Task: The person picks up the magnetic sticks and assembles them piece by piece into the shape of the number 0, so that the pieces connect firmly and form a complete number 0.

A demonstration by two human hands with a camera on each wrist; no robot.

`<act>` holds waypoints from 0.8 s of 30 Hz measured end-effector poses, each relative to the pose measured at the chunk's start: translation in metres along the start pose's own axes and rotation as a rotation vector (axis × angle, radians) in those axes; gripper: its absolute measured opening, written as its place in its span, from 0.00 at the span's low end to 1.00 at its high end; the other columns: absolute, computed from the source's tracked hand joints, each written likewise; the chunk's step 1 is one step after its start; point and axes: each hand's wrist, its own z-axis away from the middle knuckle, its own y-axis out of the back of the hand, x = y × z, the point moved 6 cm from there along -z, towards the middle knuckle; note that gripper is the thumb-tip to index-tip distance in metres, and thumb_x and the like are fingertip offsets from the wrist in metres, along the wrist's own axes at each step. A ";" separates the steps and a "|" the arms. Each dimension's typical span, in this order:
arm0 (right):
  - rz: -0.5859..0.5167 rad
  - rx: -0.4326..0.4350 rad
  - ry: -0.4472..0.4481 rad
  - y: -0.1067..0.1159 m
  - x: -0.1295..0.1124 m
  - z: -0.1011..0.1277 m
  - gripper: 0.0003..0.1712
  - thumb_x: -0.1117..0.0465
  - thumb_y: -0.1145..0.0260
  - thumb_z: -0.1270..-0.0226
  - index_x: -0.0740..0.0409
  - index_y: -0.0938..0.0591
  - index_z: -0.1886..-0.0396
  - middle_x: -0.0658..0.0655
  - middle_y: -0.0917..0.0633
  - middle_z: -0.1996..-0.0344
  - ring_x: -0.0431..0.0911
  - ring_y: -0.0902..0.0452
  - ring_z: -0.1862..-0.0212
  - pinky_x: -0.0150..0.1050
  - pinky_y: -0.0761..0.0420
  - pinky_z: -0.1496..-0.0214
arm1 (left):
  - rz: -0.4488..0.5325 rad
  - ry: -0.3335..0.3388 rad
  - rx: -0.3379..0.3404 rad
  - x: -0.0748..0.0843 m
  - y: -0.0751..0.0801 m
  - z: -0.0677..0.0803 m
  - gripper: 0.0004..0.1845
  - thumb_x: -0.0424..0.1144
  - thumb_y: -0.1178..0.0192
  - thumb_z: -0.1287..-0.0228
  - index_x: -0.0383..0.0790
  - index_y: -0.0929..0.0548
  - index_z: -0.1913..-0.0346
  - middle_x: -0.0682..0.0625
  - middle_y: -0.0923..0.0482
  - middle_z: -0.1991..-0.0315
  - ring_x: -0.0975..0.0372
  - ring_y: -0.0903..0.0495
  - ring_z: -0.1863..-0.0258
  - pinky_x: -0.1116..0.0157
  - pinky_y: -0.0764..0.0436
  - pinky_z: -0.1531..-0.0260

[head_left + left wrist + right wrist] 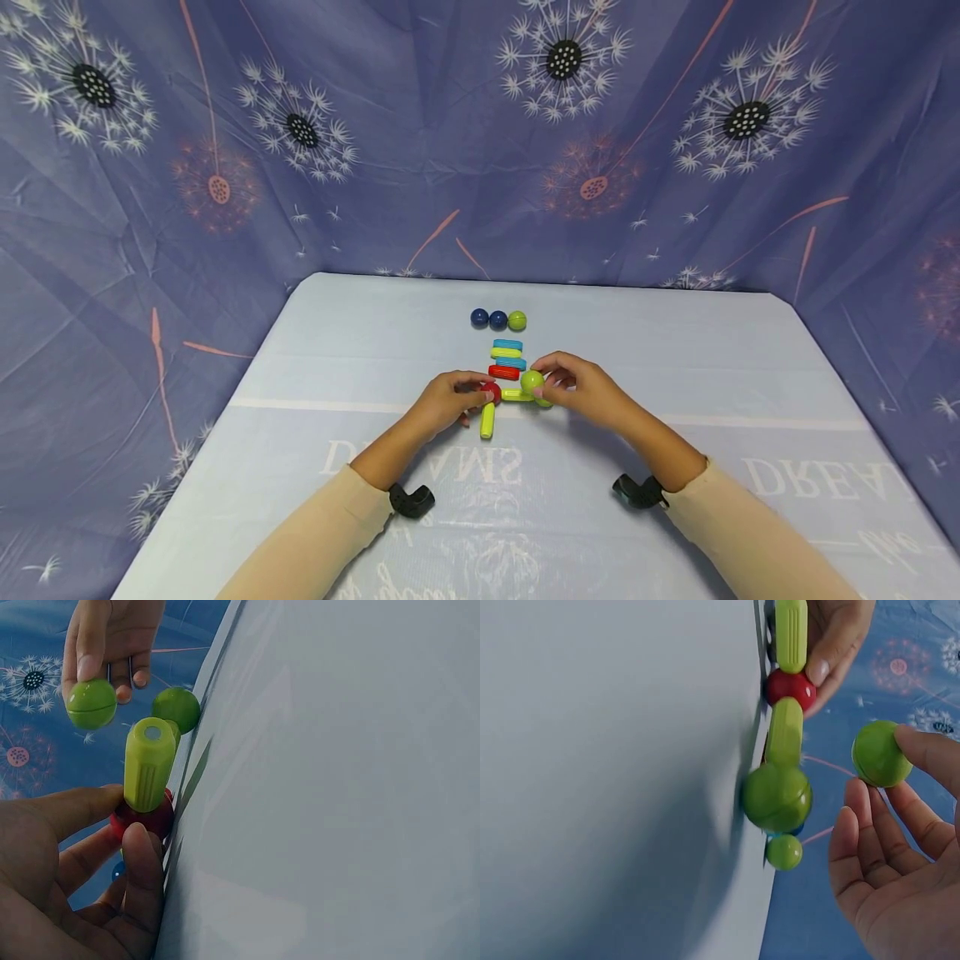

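My left hand (pixel 447 400) pinches a red ball (pixel 142 819) between thumb and fingers. From that ball one yellow-green rod (pixel 487 421) points toward me, and a second yellow-green rod (pixel 515 395) runs right to a green ball (pixel 777 797) at its end. In my right hand (pixel 592 392), thumb and fingertips pinch another green ball (pixel 881 754). This held ball is above the joined green ball, and the two wrist views show a gap between them.
Just beyond my hands lies a stack-like row of short rods: a red rod (pixel 503 372), a blue rod (pixel 512 364), a yellow-green rod (pixel 506 353) and another blue rod (pixel 507 344). Farther back, two blue balls (pixel 479 317) and a green ball (pixel 517 320) sit side by side on the table (pixel 637 333).
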 end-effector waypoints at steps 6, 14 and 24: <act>-0.005 -0.031 0.042 -0.011 -0.005 0.008 0.19 0.55 0.26 0.35 0.48 0.17 0.45 0.49 0.14 0.58 0.43 0.20 0.56 0.34 0.19 0.50 | 0.004 -0.009 0.003 0.001 0.000 0.000 0.16 0.42 0.31 0.35 0.46 0.13 0.45 0.47 0.20 0.63 0.59 0.23 0.69 0.70 0.19 0.77; -0.011 -0.082 0.078 -0.027 -0.009 0.016 0.19 0.56 0.26 0.35 0.49 0.18 0.45 0.49 0.16 0.59 0.42 0.21 0.57 0.32 0.19 0.51 | 0.006 -0.026 -0.004 0.000 0.000 0.000 0.16 0.43 0.31 0.35 0.46 0.13 0.46 0.48 0.18 0.63 0.59 0.23 0.69 0.70 0.19 0.77; 0.018 -0.157 0.111 -0.049 -0.016 0.023 0.19 0.58 0.26 0.36 0.46 0.17 0.46 0.47 0.17 0.52 0.39 0.20 0.56 0.33 0.17 0.49 | 0.016 -0.037 -0.008 0.000 0.000 0.000 0.16 0.40 0.32 0.35 0.44 0.13 0.45 0.47 0.18 0.65 0.60 0.23 0.70 0.70 0.20 0.78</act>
